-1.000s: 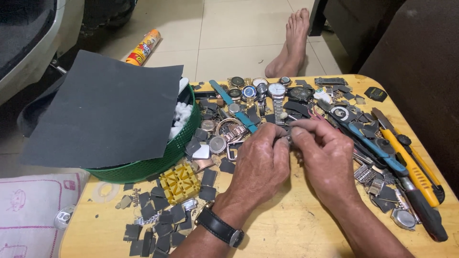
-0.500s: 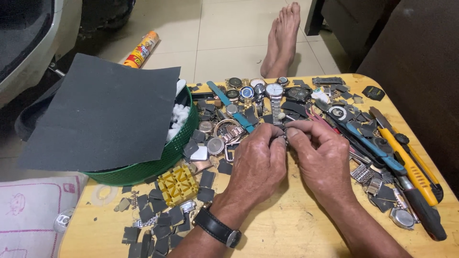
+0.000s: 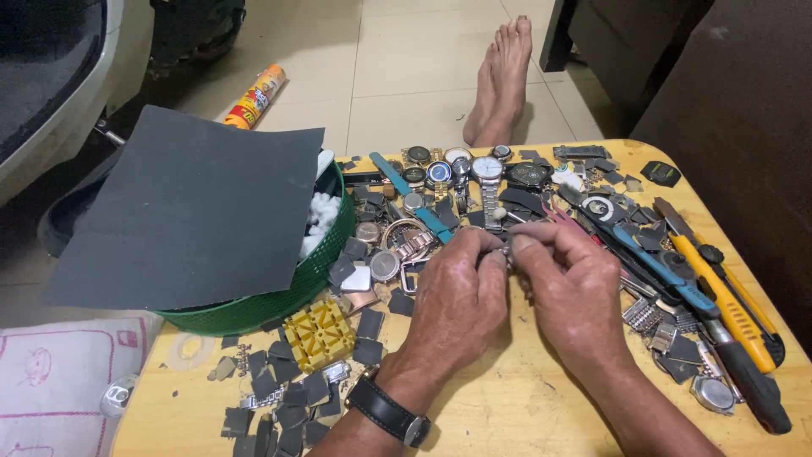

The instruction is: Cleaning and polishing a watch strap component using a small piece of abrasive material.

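Both hands pinch one tiny metal part [image 3: 506, 251] (a pin, maybe?): left hand [image 3: 461, 300] beside right hand [image 3: 575, 292], fingertips meeting.

Small metal watch part [image 3: 507, 250] (mostly hidden) pinched above the cluttered table [image 3: 507, 423].

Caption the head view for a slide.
Both hands, left hand and right hand, pinch a small metal part above scattered watches.

Pale tiled floor [image 3: 406, 76] w/ soft even light; dark furniture [image 3: 727, 93] at right; yellow wooden surface [image 3: 524, 415] in foreground.
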